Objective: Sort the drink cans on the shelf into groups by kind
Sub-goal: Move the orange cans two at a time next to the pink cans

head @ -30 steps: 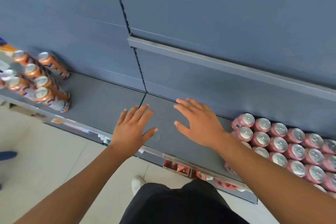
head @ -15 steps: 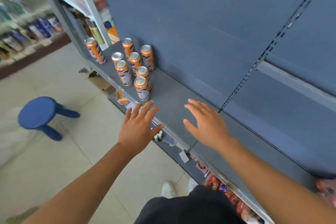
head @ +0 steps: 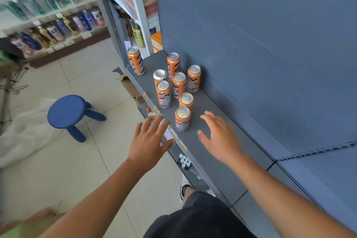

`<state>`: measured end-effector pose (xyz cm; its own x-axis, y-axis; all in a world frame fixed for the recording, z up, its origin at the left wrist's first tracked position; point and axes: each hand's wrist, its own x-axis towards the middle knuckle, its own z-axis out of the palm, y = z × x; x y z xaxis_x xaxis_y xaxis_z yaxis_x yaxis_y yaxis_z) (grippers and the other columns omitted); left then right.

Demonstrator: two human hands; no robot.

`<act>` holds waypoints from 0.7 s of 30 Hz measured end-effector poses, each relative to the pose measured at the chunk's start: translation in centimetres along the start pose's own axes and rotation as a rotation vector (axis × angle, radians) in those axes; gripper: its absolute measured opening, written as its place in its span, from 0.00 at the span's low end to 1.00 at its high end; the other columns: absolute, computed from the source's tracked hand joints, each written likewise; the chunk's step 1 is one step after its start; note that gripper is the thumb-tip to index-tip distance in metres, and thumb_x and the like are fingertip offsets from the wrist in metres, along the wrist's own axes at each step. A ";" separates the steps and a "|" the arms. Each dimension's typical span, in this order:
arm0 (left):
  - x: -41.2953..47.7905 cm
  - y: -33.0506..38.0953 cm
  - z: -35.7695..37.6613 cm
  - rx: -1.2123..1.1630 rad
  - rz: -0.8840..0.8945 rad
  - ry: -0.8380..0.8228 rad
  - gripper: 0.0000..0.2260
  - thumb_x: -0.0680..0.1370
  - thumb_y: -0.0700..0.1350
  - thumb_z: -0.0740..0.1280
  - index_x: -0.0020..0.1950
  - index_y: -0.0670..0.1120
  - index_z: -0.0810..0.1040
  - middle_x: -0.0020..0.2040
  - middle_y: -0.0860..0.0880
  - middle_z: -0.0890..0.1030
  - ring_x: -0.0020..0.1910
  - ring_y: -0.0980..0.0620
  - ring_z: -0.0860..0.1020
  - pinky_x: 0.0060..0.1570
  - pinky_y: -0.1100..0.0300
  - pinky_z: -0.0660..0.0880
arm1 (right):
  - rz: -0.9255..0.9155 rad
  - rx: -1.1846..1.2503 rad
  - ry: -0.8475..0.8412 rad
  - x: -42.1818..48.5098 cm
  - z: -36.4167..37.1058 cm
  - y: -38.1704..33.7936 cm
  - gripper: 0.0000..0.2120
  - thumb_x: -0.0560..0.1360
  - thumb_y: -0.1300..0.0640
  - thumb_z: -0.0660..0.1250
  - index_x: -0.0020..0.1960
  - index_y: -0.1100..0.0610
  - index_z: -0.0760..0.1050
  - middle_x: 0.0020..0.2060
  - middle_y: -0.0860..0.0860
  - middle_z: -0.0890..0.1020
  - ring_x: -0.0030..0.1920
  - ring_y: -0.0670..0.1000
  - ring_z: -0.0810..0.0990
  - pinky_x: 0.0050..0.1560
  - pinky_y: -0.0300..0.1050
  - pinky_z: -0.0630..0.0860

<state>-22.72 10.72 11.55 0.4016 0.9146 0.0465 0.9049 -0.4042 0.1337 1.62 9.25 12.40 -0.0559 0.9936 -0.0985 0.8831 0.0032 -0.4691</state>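
Head view, stock as you faced it.
- shelf (head: 212,162): grey, ran from 5 o'clock of the frame up to 12 o'clock.
- orange cans (head: 179,87): eight, all upright on the shelf, at 12 o'clock of your hands; seven stood clustered.
- lone can (head: 136,61): stood apart at the shelf's front edge, at 10 o'clock of the cluster.
- nearest can (head: 182,120): stood between your two hands, touching neither.
- left hand (head: 148,141): released, fingers straight and spread, over the shelf's front edge at 8 o'clock of the nearest can, holding nothing.
- right hand (head: 220,139): released likewise, palm down above the shelf at 4 o'clock of that can.
- blue stool (head: 67,110): stood on the tiled floor at 9 o'clock of your left hand.
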 end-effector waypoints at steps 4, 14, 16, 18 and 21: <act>4.9 -2.4 0.3 0.025 -0.016 -0.063 0.25 0.78 0.63 0.61 0.69 0.50 0.70 0.70 0.49 0.73 0.66 0.40 0.72 0.64 0.43 0.71 | 0.009 0.022 -0.064 5.1 0.1 0.2 0.25 0.79 0.48 0.66 0.73 0.54 0.67 0.76 0.50 0.65 0.74 0.52 0.65 0.68 0.50 0.65; 12.7 -8.8 1.5 0.083 0.057 -0.193 0.25 0.80 0.65 0.53 0.70 0.50 0.67 0.68 0.47 0.75 0.65 0.39 0.74 0.61 0.41 0.74 | 0.063 0.103 -0.242 10.6 0.0 0.4 0.37 0.73 0.35 0.69 0.75 0.50 0.62 0.75 0.45 0.66 0.72 0.49 0.66 0.66 0.48 0.67; 14.0 -10.4 2.1 0.071 0.086 -0.209 0.26 0.79 0.65 0.52 0.69 0.50 0.66 0.67 0.47 0.76 0.64 0.39 0.75 0.60 0.41 0.74 | 0.133 0.112 -0.284 10.8 0.7 0.4 0.41 0.71 0.34 0.69 0.77 0.48 0.59 0.77 0.44 0.63 0.74 0.48 0.64 0.68 0.47 0.65; 15.1 -11.8 2.6 0.056 0.105 -0.226 0.26 0.79 0.66 0.51 0.68 0.50 0.67 0.66 0.46 0.77 0.64 0.38 0.75 0.60 0.41 0.75 | 0.208 0.118 -0.312 10.8 1.5 0.1 0.44 0.70 0.32 0.70 0.78 0.47 0.55 0.78 0.44 0.60 0.75 0.49 0.63 0.70 0.46 0.62; 17.0 -13.7 3.6 0.059 0.118 -0.288 0.28 0.79 0.67 0.53 0.70 0.49 0.69 0.69 0.47 0.75 0.68 0.39 0.72 0.64 0.41 0.72 | 0.341 0.132 -0.323 10.8 2.8 -0.9 0.47 0.69 0.33 0.71 0.79 0.47 0.53 0.79 0.46 0.60 0.76 0.51 0.63 0.71 0.46 0.62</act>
<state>-27.84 31.75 6.98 0.5200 0.8240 -0.2247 0.8530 -0.5149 0.0858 -1.09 19.70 9.30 0.0663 0.8497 -0.5230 0.8111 -0.3512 -0.4678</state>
